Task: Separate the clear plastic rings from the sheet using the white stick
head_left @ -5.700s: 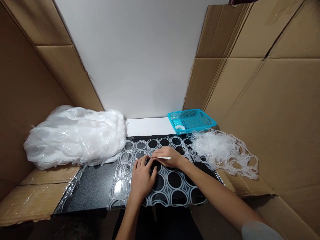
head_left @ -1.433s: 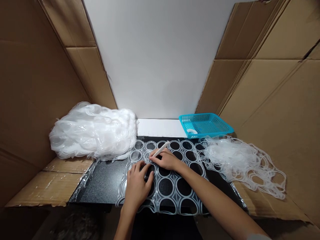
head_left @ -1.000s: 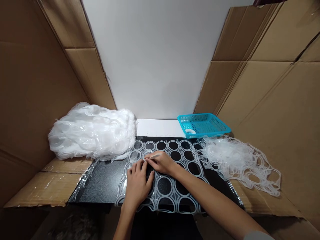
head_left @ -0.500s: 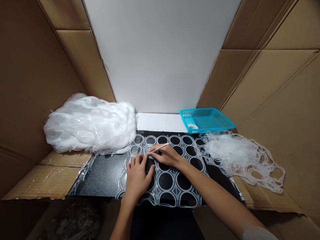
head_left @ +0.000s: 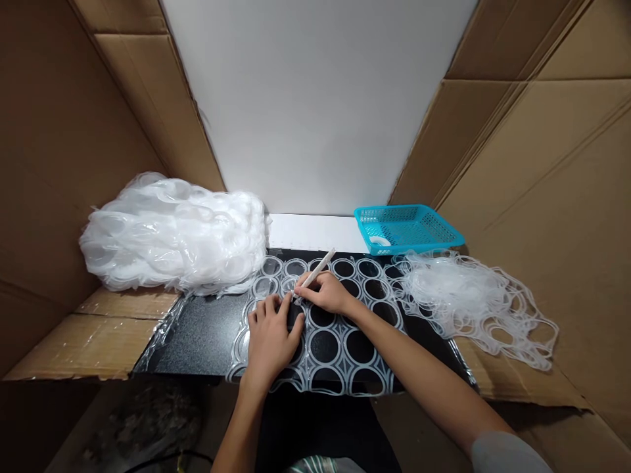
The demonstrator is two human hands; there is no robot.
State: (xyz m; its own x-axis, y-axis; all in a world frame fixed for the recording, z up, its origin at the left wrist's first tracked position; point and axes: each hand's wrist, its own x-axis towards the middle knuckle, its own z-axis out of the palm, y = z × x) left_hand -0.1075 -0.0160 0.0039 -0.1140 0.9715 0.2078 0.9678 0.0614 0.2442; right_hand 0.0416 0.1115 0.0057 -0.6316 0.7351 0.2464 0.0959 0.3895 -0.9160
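Note:
A clear plastic sheet [head_left: 342, 361] with rows of round cut-outs lies across the dark tabletop. My left hand [head_left: 271, 335] rests flat on its left part, fingers spread over the rings. Just up and to the right, my right hand [head_left: 326, 292] pinches a slim white pen-like tool [head_left: 321, 266]. The tool leans up and to the right, its lower end down at a ring near my left fingertips. That tip is too small to make out. In the upper left circles of the sheet, clear film still shows; many others look black through to the table.
A heap of white, cloudy plastic sheets [head_left: 172, 236] sits at left. Cut ring webbing [head_left: 458, 295] lies tangled at right. Behind it is a blue basket [head_left: 419, 246] with a white ring-shaped piece [head_left: 379, 242] inside. Cardboard walls [head_left: 552, 171] stand on both sides.
The white tool has swung from a low slant to a steeper one in my right hand. My left hand keeps its place on the sheet. The whole view has shifted slightly.

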